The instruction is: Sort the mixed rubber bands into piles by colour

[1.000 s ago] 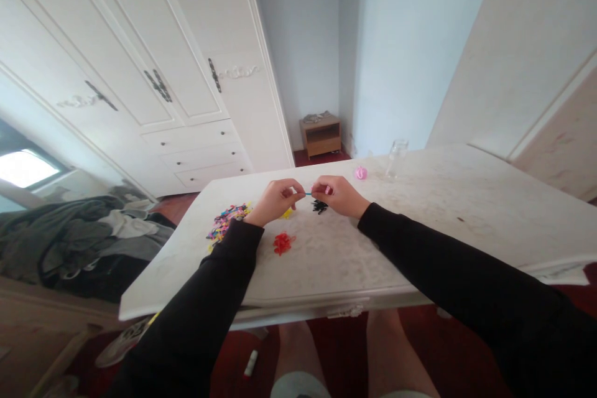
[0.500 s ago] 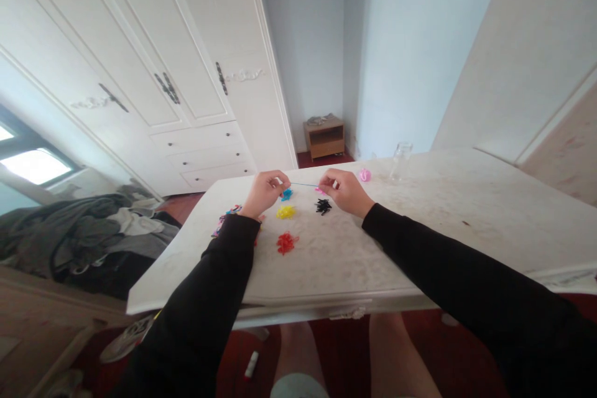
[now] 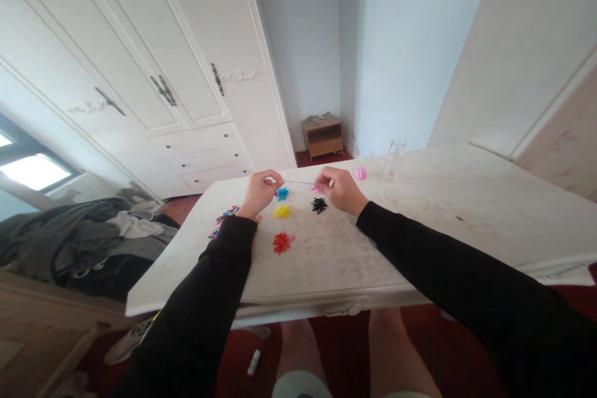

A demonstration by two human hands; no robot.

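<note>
A thin blue rubber band [image 3: 300,182] is stretched almost straight between my two hands, above the far part of the table. One end is pinched by my left hand [image 3: 261,191], close to the blue pile of bands [image 3: 282,194]. The other end is in the closed fingertips of my right hand [image 3: 341,190], which partly covers a pink pile [image 3: 316,189]. Nearer to me lie a yellow pile [image 3: 282,212], a black pile [image 3: 319,205] and a red pile [image 3: 282,242]. My left wrist and sleeve hide part of a mixed-colour heap [image 3: 224,221].
On the white table [image 3: 420,224], a clear glass jar [image 3: 395,160] and a pink round object [image 3: 360,173] stand toward the back. Clothes [image 3: 93,242] are heaped at the left. A white wardrobe [image 3: 196,37] and a small wooden cabinet [image 3: 323,137] are beyond the table.
The whole view has shifted slightly, so things on the table appear a little further left. Both hands keep their pinch, and the blue rubber band stays stretched between them.
</note>
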